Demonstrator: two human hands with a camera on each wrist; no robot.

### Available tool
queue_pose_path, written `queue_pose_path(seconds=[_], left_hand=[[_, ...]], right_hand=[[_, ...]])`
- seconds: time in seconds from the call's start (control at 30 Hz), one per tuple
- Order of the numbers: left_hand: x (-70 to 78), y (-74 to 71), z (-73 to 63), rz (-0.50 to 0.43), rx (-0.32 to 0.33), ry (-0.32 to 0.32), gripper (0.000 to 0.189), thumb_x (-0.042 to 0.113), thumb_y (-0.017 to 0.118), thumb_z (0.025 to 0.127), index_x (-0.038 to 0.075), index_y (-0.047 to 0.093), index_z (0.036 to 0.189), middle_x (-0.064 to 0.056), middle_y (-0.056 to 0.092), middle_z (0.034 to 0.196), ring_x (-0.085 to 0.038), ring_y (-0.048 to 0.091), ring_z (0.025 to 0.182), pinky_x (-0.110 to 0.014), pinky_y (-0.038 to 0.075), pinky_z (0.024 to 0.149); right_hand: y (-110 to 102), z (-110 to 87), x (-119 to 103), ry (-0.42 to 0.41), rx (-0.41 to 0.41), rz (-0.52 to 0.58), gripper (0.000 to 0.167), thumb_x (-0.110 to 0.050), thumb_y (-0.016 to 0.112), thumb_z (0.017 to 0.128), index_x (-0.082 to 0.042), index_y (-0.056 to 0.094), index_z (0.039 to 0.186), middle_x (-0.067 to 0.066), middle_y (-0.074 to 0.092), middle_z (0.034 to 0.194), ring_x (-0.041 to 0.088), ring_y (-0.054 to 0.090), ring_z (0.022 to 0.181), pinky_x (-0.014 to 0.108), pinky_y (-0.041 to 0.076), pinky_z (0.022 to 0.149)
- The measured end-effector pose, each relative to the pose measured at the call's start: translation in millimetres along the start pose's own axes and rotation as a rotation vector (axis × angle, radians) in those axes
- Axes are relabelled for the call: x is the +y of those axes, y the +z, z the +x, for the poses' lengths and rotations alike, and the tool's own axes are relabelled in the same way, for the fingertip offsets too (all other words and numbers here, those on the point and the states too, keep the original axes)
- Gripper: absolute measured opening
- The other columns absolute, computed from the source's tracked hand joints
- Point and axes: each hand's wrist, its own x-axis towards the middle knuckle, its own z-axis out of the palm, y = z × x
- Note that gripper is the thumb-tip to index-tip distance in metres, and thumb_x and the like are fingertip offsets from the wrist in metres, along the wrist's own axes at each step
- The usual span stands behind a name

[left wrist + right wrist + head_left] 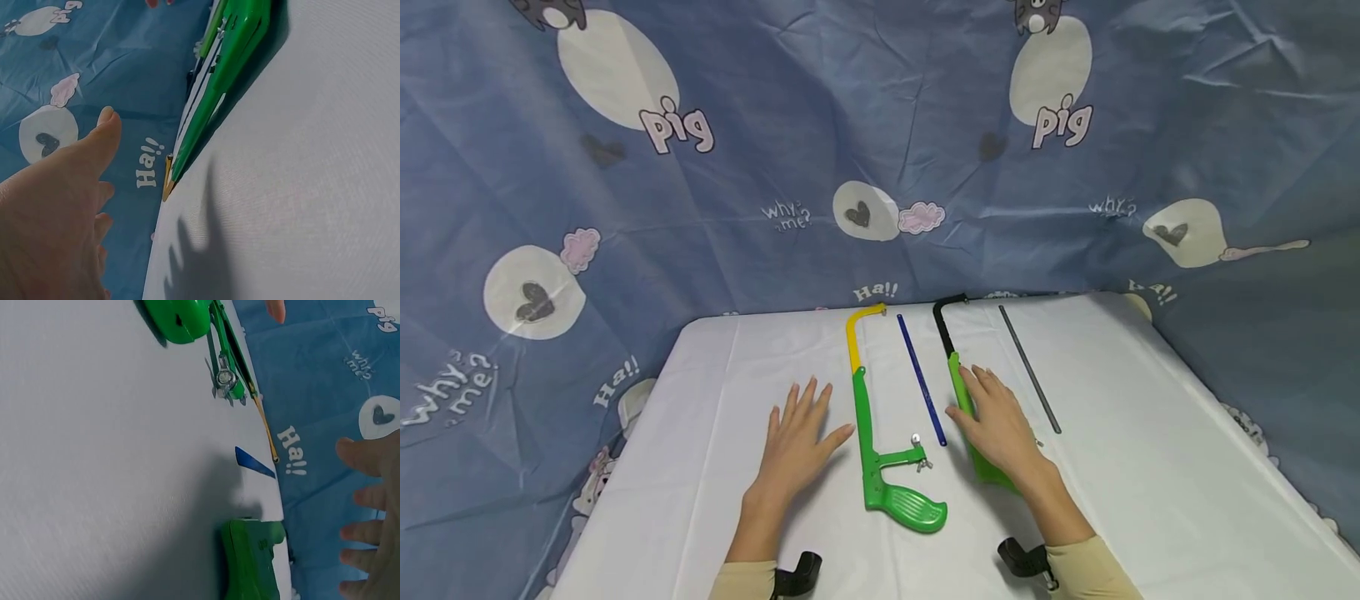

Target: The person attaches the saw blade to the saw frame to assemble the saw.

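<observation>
My left hand (793, 446) hovers over the white table with its fingers spread, just left of a hacksaw frame (867, 433) with a green handle and a yellow front bar. In the left wrist view, its shadow falls on the cloth, apart from the fingers. My right hand (1000, 425), fingers extended, is held above a second hacksaw frame (961, 387), light green with a black front bar, and hides part of it. Between the two frames lies a blue saw blade (921, 379). A grey saw blade (1030, 371) rests beyond the right hand. Neither hand holds anything.
A white cloth (1150, 467) covers the table. Behind and beside it hangs a blue printed curtain (775, 108). The green frame's wing nuts (226, 377) stick out near its handle. Black wrist mounts (797, 575) sit at both sleeves.
</observation>
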Motion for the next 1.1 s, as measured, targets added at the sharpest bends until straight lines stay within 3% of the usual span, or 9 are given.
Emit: queue_pose_path(seconds=[0.23, 0.77, 1.1], left_hand=[[4.1, 0.1, -1.2, -0.010, -0.021, 0.009, 0.080, 0.062, 0.054, 0.094, 0.022, 0.029, 0.158, -0.006, 0.017, 0.168, -0.034, 0.005, 0.157, -0.067, 0.007, 0.120], [4.5, 4.2, -5.8, -0.014, -0.040, 0.010, 0.081, 0.064, 0.054, 0.093, 0.023, 0.028, 0.158, -0.003, 0.016, 0.168, -0.032, 0.004, 0.157, -0.065, 0.006, 0.122], [7.4, 9.2, -7.0, -0.020, -0.066, 0.014, 0.085, 0.071, 0.049, 0.091, 0.024, 0.027, 0.158, -0.003, 0.016, 0.168, -0.032, 0.004, 0.157, -0.064, 0.005, 0.123]], right_hand=[[-1.0, -3.0, -4.9, 0.030, -0.019, -0.011, 0.072, -0.043, 0.061, 0.096, -0.016, 0.032, 0.156, 0.017, 0.034, 0.160, 0.041, 0.029, 0.149, 0.059, 0.026, 0.120], [6.5, -6.3, -13.0, -0.051, -0.002, -0.011, 0.068, -0.038, 0.063, 0.095, -0.010, 0.039, 0.153, 0.019, 0.040, 0.156, 0.043, 0.035, 0.145, 0.058, 0.028, 0.119], [7.3, -7.4, -15.7, -0.004, -0.048, 0.007, 0.071, -0.041, 0.064, 0.094, -0.012, 0.038, 0.154, 0.020, 0.041, 0.156, 0.041, 0.038, 0.144, 0.058, 0.031, 0.117]])
